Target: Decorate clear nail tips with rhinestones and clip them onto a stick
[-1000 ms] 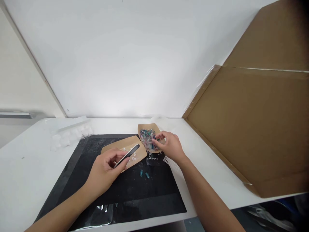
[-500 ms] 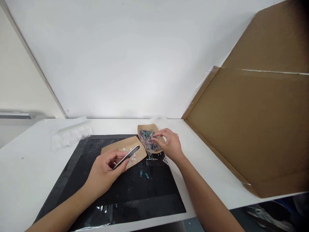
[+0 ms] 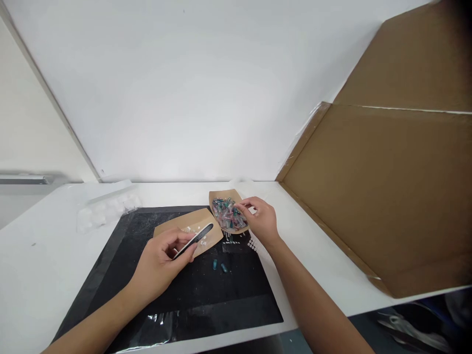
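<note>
My left hand [image 3: 162,260] is closed around a nail file [image 3: 195,241], dark-faced with a white edge, held slantwise over a brown paper tray [image 3: 210,221] with small white bits in it. My right hand [image 3: 260,219] reaches to the right edge of a second paper tray [image 3: 217,194], heaped with shiny coloured false nails [image 3: 230,219]. Its thumb and forefinger are pinched together over the heap, and what lies between them is too small to make out. Two teal false nails [image 3: 219,265] lie side by side on the black mat [image 3: 195,300], nearer to me.
Small white pieces [image 3: 231,241] and a sheet of round clear dots [image 3: 252,244] lie by the mat's right edge. A clear plastic package [image 3: 105,209] rests at the back left of the white table [image 3: 40,265]. Cardboard panels [image 3: 368,196] stand along the right.
My right hand's thumb and forefinger, apart over the false nails before, have come together and drawn slightly back. My left hand keeps the nail file in nearly the same place.
</note>
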Tool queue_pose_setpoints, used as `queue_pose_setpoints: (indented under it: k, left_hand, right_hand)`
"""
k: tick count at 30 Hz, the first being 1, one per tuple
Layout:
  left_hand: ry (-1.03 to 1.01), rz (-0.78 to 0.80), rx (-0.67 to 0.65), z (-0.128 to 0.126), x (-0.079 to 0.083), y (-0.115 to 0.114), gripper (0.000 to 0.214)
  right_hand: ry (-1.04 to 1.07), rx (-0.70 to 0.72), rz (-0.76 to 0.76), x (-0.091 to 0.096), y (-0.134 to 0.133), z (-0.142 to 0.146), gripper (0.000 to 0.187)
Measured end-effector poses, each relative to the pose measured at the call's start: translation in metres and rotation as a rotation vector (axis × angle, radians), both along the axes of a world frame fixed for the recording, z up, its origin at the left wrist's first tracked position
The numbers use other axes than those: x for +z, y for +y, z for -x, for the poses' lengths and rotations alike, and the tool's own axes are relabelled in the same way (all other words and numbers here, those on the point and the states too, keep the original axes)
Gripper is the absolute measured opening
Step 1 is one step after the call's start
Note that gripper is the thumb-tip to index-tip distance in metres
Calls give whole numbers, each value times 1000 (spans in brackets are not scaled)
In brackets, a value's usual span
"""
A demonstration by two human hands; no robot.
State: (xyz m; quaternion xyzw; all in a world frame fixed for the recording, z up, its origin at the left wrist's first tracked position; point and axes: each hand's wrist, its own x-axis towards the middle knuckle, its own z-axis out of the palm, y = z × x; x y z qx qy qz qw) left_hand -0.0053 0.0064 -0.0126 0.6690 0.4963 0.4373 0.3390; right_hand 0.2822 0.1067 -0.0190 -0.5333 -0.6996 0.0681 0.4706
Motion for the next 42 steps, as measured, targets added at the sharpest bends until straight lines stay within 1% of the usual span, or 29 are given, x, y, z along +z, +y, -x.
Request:
queue_pose_setpoints:
  k: [4,11,16,19,23,25,27,28,29,31,33,34,35,38,42]
  left_hand:
    - [6,1,6,-1,0,1,25]
    - [-21,38,7,-1,-1,1,27]
    - [-29,47,23,1,-2,2,26]
    - [-24,30,23,0,0,2,25]
    - [-23,22,24,-1,4,1,23]
    - [-22,28,34,-1,4,1,24]
    - [-33,44,48,-1,4,0,26]
    - [-44,58,55,-1,5,0,28]
    - [-59,77,64,-1,6,0,30]
    - [-100,129,82,-2,8,1,34]
    - [-136,173,97,-2,10,2,37]
    - [-149,185,102,-3,10,2,38]
    - [-158,192,107,-3,11,3,39]
    - [-166,202,114,-4,11,2,40]
    - [-165,205,94,-4,11,1,39]
  right_hand:
    - [34,-25,2,0,1,-3,30]
    - [50,-57,58,1,3,-8,34]
    - [88,-37,166,3,2,-11,39]
    - [20,25,207,3,0,-16,55]
    - [-57,144,249,-3,-2,-20,84]
    - [-53,161,247,-7,-2,-20,90]
    - [-44,143,230,-7,-2,-20,88]
    - [-55,130,217,-6,-2,-20,84]
    - [-84,120,205,-4,-3,-20,77]
    - [-198,113,197,0,-4,-20,58]
    - [-343,127,230,4,-6,-22,41]
    - [-408,134,257,5,-8,-22,36]
    - [-463,139,283,6,-8,-23,34]
    - [-576,144,325,3,-9,-23,37]
    - [-606,149,339,-1,-5,-21,32]
